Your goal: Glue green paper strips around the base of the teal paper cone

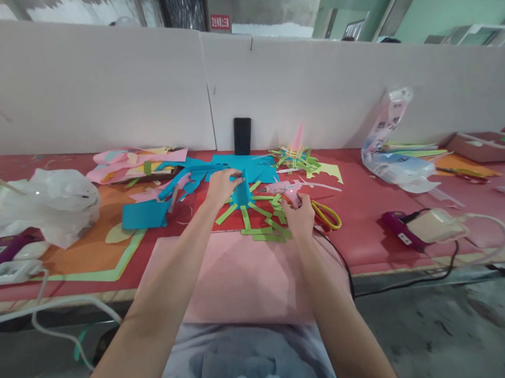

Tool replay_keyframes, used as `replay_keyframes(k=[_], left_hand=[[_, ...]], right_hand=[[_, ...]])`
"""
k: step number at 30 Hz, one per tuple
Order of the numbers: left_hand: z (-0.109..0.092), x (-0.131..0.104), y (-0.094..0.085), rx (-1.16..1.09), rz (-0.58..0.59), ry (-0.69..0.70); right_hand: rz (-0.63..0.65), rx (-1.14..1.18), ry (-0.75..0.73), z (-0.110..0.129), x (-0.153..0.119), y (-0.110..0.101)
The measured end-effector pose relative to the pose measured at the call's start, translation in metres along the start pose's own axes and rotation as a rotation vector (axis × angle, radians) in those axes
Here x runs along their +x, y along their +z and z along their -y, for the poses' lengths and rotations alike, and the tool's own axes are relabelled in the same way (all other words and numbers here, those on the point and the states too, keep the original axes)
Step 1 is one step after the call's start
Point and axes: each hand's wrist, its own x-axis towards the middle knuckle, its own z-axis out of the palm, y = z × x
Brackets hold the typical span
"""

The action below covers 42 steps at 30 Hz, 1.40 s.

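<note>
A blue paper cone (241,196) stands on the red table with light-green paper strips (245,217) fanning out around its base. The fingers of my left hand (223,187) are closed in a pinch at the cone's upper part. To the right, my right hand (300,213) is wrapped around a pink glue gun (293,192), whose nozzle points left toward the cone. Loose green strips (275,224) lie in a pile between the cone and my right hand. Behind, a pink paper cone (297,138) stands on a ring of green and yellow strips.
A black phone (242,136) leans on the white partition (103,89). Paper scraps (136,161) and a white plastic bag (50,199) lie left. Yellow-handled scissors (326,214) rest by my right hand. A power strip (402,232) with cables sits right, near the front edge.
</note>
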Motion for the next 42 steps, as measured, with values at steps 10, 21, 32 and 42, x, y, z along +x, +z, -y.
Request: replay_keyframes(k=[10, 21, 32, 42], left_hand=[[-0.002, 0.007, -0.003, -0.003, 0.021, -0.011], [0.037, -0.042, 0.013, -0.072, -0.244, -0.078], [0.049, -0.059, 0.028, -0.102, -0.019, -0.035], [0.048, -0.064, 0.034, -0.029, 0.159, -0.026]], right_hand=[[0.009, -0.003, 0.011, 0.004, -0.001, -0.002], [0.030, -0.092, 0.021, 0.010, -0.003, -0.005], [0.112, -0.160, -0.030, 0.008, -0.005, 0.000], [0.154, -0.188, -0.073, 0.007, -0.005, 0.004]])
